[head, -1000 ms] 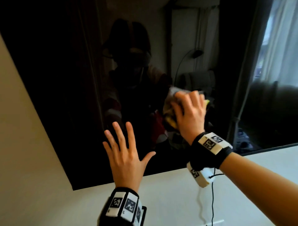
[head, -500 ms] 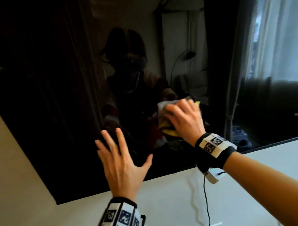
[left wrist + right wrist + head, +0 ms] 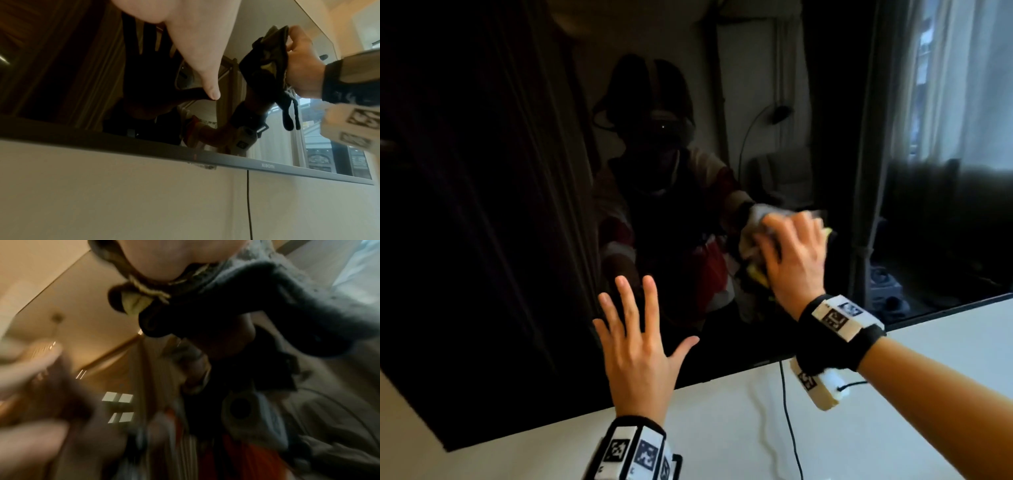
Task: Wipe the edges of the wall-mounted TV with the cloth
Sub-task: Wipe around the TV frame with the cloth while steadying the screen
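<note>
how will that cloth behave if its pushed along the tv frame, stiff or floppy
Probably floppy: in the left wrist view the cloth bunches in folds under the right hand, with loose ends dangling below. It looks soft and light, so it should likely mould around the TV bezel, though trailing ends may drag.

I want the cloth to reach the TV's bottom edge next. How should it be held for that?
Keep the right hand behind the bunched cloth, palm toward the TV, and let the loose lower folds lead. Come from above: they already hang toward the bottom edge.
</note>
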